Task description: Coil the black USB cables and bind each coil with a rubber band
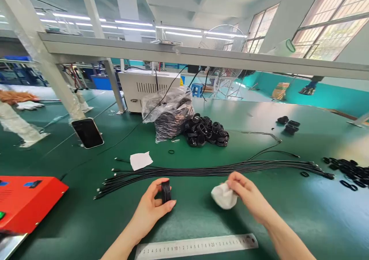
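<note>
Through the head camera I have two bare hands low in my feed, with 12 o'clock straight ahead. My left hand (148, 212) sits just left of 6 o'clock, its fingers (157, 187) closed on a small black cable coil (165, 192) that stands on edge in their grip. My right hand (249, 192) is toward 5 o'clock, its fingers (235, 179) pinched onto a crumpled white cloth (224, 197). The coil and cloth are well apart, and both are held over the green surface (268, 118).

Just beyond my hands, at 12 o'clock, a long bundle of black cables (213, 169) lies stretched across the surface. A steel ruler (196, 246) lies at 6 o'clock, just beside my left wrist. Farther out at 12 o'clock, a heap of coiled black cables (206, 131) sits against a plastic bag (170, 114) holding more of them. A sheet of white paper (141, 160) lies at 11 o'clock, touching the cable ends. A red machine (29, 202) sits at 9 o'clock, a smartphone (88, 133) lies at 10 o'clock, and black coils (348, 171) are scattered at 3 o'clock.
</note>
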